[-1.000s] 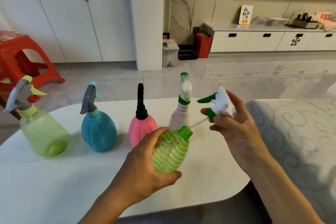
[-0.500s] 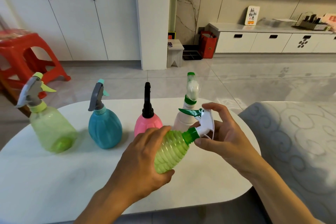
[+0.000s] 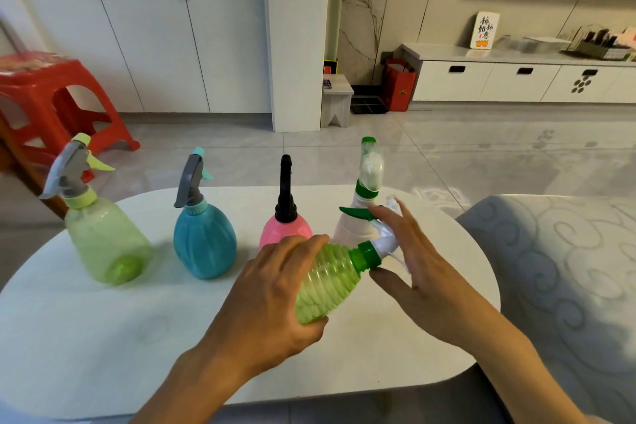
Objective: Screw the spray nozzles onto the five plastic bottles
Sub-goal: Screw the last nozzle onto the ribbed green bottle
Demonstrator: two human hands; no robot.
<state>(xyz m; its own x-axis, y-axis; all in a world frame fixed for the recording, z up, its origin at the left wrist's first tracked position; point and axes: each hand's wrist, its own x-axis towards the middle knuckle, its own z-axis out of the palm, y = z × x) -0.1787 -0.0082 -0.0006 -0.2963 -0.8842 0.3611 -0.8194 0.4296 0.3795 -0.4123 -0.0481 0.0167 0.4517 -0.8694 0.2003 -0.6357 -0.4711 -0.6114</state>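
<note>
The left hand [image 3: 272, 296] has its grip wrapped around the ribbed green bottle [image 3: 328, 280], holding it tilted above the white desk [image 3: 86, 337] with its neck pointing to the right. A white spray nozzle [image 3: 380, 240] with a green collar and green trigger sits on that neck. The right hand [image 3: 421, 272] is at the nozzle with fingers mostly extended, its grip released, thumb just under the collar. Behind, four bottles stand upright in a row with nozzles on: a pale green bottle [image 3: 103, 237], a blue bottle [image 3: 204, 241], a pink bottle [image 3: 285, 227] and a white bottle [image 3: 358, 220].
</note>
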